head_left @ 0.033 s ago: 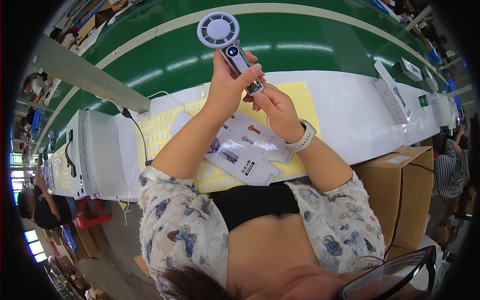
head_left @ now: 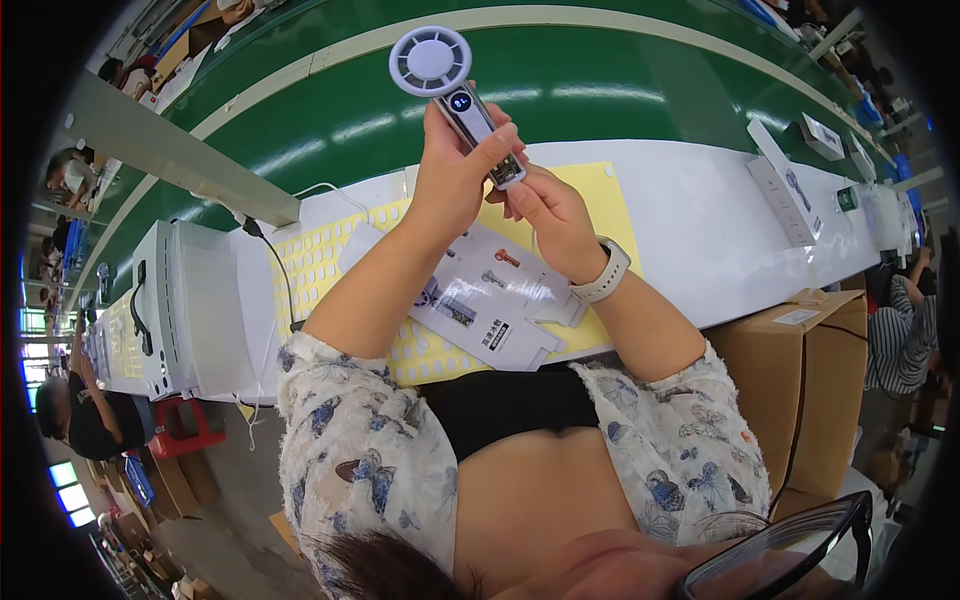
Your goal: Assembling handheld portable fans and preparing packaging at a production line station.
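A pale lilac handheld fan [head_left: 430,62] with a round slotted head is held up over the near edge of the green surface. My left hand [head_left: 462,165] is closed round its handle, thumb across the front. A small round display [head_left: 460,102] glows on the neck. At the handle's lower end, the fingers of my right hand [head_left: 556,212] are pinched together. Just below them shows a short stretch of thin white cable [head_left: 535,243]; its end is hidden in the fingers. Under both hands lies a flat printed carton [head_left: 490,295].
The carton rests on a yellow sticker sheet [head_left: 620,225] on the white table [head_left: 690,220]. Left are a grey post [head_left: 190,145], a black cable [head_left: 275,245] and a white case [head_left: 160,300]. Right are an upright printed box [head_left: 785,195] and a brown cardboard box [head_left: 750,390]. Other people work nearby.
The fan's head has shifted slightly left, and the handle with it. The lit digits on the display look different. Both hands keep their hold.
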Demonstrator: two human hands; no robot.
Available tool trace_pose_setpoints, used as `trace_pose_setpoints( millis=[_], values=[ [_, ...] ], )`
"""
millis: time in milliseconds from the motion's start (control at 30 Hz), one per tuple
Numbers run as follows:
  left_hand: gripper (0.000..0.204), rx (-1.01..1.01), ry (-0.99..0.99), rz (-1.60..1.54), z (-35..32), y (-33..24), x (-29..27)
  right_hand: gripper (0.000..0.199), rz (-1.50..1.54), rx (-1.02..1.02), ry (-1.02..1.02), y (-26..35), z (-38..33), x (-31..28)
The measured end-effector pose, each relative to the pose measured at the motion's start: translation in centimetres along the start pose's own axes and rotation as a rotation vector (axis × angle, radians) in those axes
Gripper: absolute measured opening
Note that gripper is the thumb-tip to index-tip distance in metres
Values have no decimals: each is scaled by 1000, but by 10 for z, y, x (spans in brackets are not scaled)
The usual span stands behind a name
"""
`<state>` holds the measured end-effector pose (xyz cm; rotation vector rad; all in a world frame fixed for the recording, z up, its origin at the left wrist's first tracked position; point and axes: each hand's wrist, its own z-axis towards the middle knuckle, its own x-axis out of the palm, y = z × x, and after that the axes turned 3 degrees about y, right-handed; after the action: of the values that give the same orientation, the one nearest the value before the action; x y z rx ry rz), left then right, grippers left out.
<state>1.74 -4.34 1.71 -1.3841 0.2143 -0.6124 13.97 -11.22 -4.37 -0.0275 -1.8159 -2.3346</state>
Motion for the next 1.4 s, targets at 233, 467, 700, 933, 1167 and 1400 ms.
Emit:
trace_pose_setpoints(
  millis=[233,467,700,933,1167,1400],
  values=[
    [43,-88,-343,-487,24,6,-28,24,-221,-242,50,19,5,-7],
    [42,-154,206,-247,-2,-4,7,37,-766,-298,-344,7,20,-46],
    [46,-242,385,-42,-10,9,16,61,229,-8,12,27,12,-38],
    [51,-238,442,-42,-7,18,11,62,188,9,2,32,7,-38],
    [55,-231,503,-78,-1,21,18,65,192,46,16,37,4,-45],
    [60,-284,343,-12,-13,23,22,72,229,-96,37,19,8,-43]
  ],
)
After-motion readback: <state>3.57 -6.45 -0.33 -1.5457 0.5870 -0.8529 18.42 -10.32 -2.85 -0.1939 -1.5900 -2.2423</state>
